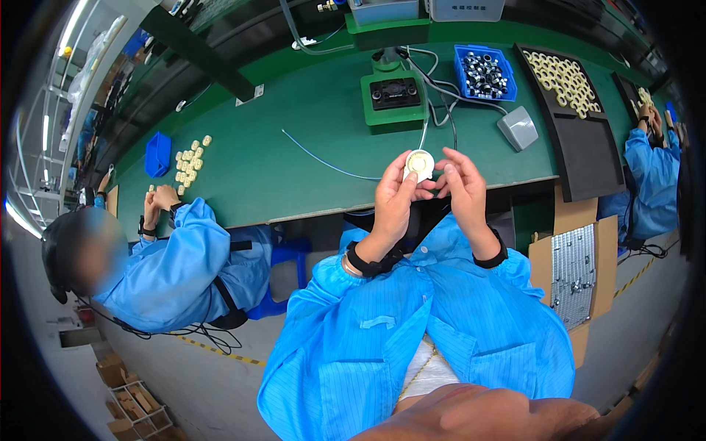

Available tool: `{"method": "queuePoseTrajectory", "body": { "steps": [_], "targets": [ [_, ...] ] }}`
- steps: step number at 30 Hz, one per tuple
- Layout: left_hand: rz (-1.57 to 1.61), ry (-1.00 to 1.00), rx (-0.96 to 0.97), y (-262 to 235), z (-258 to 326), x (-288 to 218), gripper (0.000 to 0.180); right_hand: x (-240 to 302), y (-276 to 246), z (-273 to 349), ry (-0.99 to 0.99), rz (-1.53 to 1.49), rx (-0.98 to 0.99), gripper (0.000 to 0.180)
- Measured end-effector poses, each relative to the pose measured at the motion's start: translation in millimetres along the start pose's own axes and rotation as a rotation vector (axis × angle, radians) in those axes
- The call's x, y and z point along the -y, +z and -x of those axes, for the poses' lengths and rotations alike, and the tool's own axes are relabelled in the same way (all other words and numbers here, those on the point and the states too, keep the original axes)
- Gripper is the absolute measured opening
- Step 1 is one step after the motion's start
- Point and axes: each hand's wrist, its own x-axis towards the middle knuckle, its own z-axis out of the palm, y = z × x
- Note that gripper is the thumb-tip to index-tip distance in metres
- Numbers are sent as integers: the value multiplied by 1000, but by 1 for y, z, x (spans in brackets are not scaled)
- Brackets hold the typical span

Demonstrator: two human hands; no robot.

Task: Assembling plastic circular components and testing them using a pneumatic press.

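Note:
My left hand [395, 197] holds a small round cream-coloured ring part [420, 162] up in front of me, over the near edge of the green bench [294, 158]. My right hand [462, 185] is right beside it, fingertips touching the part's right side. Both arms wear blue sleeves and black wrist bands. Beyond my hands stands a green fixture with a black block [395, 95]. A blue bin of metal parts [484, 73] and a black tray of cream rings [566, 79] lie at the far right.
A grey pedal-like box [519, 127] and thin cables lie near the fixture. A co-worker in blue sits at my left with cream rings [188, 165] and a small blue bin [157, 154]. Another person sits at the right. A cardboard box of metal parts [576, 264] stands beside me.

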Motion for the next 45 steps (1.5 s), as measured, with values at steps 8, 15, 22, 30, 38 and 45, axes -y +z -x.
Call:
{"method": "queuePoseTrajectory", "body": {
  "steps": [8,15,22,30,38,45],
  "targets": [
    [110,-146,60,-1,4,-6,39,0,6,8,-113,-20,131,39],
    [275,-160,76,5,6,-25,33,-9,2,14,43,-178,359,53],
    [-182,195,-44,-3,2,-17,30,17,18,15,41,96,343,33],
    [-97,135,35,18,3,-27,41,26,26,14,289,-210,317,18],
    [-687,404,-132,-52,-14,-35,31,71,-41,-33,538,-819,274,29],
    [-674,300,-202,-84,-24,-54,27,102,-164,-272,86,-688,-71,20]
  ]
}}
